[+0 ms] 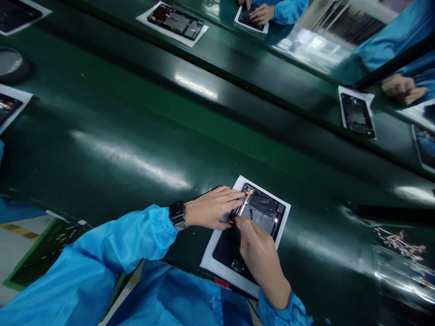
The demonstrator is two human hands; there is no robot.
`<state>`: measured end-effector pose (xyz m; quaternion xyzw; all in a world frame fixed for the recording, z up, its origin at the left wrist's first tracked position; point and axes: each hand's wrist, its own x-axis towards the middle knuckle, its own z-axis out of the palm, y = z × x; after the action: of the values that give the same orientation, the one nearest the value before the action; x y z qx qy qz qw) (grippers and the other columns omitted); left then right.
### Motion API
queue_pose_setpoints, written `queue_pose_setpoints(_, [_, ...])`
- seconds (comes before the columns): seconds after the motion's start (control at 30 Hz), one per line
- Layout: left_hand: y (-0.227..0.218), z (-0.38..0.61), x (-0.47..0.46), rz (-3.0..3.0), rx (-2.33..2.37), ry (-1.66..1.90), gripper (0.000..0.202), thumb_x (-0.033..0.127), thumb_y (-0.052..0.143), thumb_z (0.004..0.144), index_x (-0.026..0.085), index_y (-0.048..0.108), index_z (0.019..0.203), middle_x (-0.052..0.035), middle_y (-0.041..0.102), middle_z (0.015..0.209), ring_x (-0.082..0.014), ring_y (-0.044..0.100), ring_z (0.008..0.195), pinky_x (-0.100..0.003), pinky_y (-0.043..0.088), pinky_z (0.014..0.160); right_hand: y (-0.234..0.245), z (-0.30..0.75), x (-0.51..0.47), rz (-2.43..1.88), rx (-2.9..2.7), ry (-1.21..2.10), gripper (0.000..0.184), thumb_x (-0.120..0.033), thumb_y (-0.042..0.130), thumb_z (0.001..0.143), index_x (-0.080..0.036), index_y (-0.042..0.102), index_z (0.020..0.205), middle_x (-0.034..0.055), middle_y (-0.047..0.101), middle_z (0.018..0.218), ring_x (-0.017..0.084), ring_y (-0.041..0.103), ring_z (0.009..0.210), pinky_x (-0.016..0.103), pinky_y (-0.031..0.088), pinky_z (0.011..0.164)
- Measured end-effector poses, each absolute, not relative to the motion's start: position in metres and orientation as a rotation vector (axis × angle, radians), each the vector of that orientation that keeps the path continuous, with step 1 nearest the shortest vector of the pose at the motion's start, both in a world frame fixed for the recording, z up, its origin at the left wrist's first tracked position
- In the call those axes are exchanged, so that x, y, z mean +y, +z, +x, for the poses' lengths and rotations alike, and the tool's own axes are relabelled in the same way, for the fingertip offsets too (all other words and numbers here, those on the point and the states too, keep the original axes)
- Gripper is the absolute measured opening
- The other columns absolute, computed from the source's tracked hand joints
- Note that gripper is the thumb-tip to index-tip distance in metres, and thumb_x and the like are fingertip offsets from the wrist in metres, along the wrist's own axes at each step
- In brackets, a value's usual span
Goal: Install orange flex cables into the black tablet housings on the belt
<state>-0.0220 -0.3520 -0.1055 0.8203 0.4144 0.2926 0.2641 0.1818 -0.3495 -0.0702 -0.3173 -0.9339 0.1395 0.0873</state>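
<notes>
An opened dark device (261,213) lies on a white sheet (217,262) on the green conveyor belt (136,136). A thin orange flex strip (245,202) runs across the device's upper left. My left hand (212,208), with a black watch at the wrist, lies flat with fingers stretched out, their tips pressing near the strip's top end. My right hand (258,256) is closed in a pinch at the strip's lower end, near the device's left edge. What the pinch holds is too small to make out.
More opened devices on white sheets sit along the belt: top centre (176,20), right (357,115), far left (8,108). Other people's hands in blue sleeves work at the top (260,13) and the right edge (403,88). A round dark object (12,63) sits left.
</notes>
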Motion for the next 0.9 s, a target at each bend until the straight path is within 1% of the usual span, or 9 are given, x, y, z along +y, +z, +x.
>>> queue_pose_setpoints(0.1, [-0.107,-0.023,-0.352,2.217,1.110,0.785,0.074,0.026,0.074,0.081,0.013,0.036,0.143,-0.0189,0.041,0.148,-0.0296,0.036,0.139,-0.046,0.026,0.114,-0.064,0.173,-0.345,-0.895,-2.875,0.299,0.028,-0.001,0.035,0.090,-0.015,0.057,0.100,0.0094,0.066,0.086,0.022,0.064,0.071,0.033,0.050,0.062])
queue_pose_setpoints(0.17, [-0.107,-0.024,-0.351,2.211,1.101,0.792,0.075,0.027,0.075,0.080,0.014,0.036,0.143,-0.0188,0.041,0.148,-0.0294,0.036,0.139,-0.047,0.027,0.114,-0.060,0.174,-0.342,-0.897,-2.889,0.318,0.027,-0.002,0.036,0.090,-0.015,0.058,0.098,0.0078,0.065,0.081,0.022,0.063,0.067,0.031,0.047,0.058])
queue_pose_setpoints(0.27, [-0.107,-0.025,-0.351,2.217,1.091,0.797,0.079,0.031,0.078,0.079,0.013,0.036,0.143,-0.0197,0.041,0.147,-0.0292,0.036,0.139,-0.046,0.027,0.115,-0.056,0.185,-0.339,-0.952,-2.834,0.383,0.025,-0.004,0.039,0.091,-0.016,0.057,0.104,0.0063,0.066,0.083,0.020,0.064,0.069,0.028,0.046,0.059])
queue_pose_setpoints(0.33, [-0.107,-0.026,-0.351,2.230,1.086,0.785,0.081,0.033,0.079,0.078,0.012,0.036,0.143,-0.0201,0.041,0.147,-0.0291,0.036,0.139,-0.046,0.026,0.115,-0.056,0.194,-0.339,-0.987,-2.822,0.368,0.026,-0.004,0.039,0.092,-0.017,0.056,0.107,0.0061,0.066,0.085,0.020,0.065,0.072,0.028,0.046,0.060])
queue_pose_setpoints(0.43, [-0.106,-0.026,-0.351,2.227,1.097,0.769,0.083,0.032,0.080,0.077,0.013,0.035,0.144,-0.0195,0.040,0.148,-0.0293,0.035,0.140,-0.046,0.026,0.116,-0.059,0.198,-0.341,-1.003,-2.858,0.328,0.026,-0.004,0.038,0.090,-0.017,0.056,0.104,0.0066,0.066,0.084,0.020,0.064,0.070,0.028,0.044,0.058])
queue_pose_setpoints(0.57, [-0.106,-0.025,-0.351,2.211,1.095,0.764,0.082,0.033,0.079,0.078,0.016,0.035,0.144,-0.0184,0.040,0.149,-0.0292,0.035,0.140,-0.048,0.026,0.115,-0.063,0.189,-0.344,-0.999,-2.883,0.300,0.024,-0.003,0.039,0.089,-0.017,0.056,0.097,0.0053,0.064,0.077,0.020,0.062,0.063,0.029,0.042,0.054])
queue_pose_setpoints(0.63, [-0.107,-0.025,-0.351,2.217,1.098,0.755,0.080,0.033,0.079,0.078,0.017,0.036,0.143,-0.0180,0.040,0.149,-0.0289,0.035,0.140,-0.048,0.027,0.115,-0.063,0.183,-0.345,-0.986,-2.881,0.292,0.023,-0.003,0.039,0.089,-0.017,0.056,0.096,0.0057,0.064,0.078,0.020,0.061,0.062,0.029,0.042,0.053])
queue_pose_setpoints(0.77, [-0.109,-0.024,-0.350,2.216,1.135,0.758,0.080,0.031,0.081,0.077,0.014,0.037,0.142,-0.0178,0.040,0.149,-0.0279,0.036,0.140,-0.046,0.026,0.116,-0.066,0.179,-0.346,-0.954,-2.858,0.307,0.024,-0.003,0.038,0.091,-0.015,0.057,0.098,0.0084,0.067,0.084,0.020,0.064,0.066,0.029,0.045,0.056])
queue_pose_setpoints(0.9, [-0.109,-0.025,-0.351,2.229,1.126,0.778,0.079,0.032,0.080,0.077,0.016,0.037,0.142,-0.0171,0.041,0.148,-0.0274,0.036,0.140,-0.046,0.028,0.116,-0.074,0.180,-0.348,-0.978,-2.756,0.423,0.028,-0.004,0.037,0.093,-0.015,0.059,0.107,0.0104,0.069,0.090,0.021,0.067,0.080,0.031,0.052,0.068])
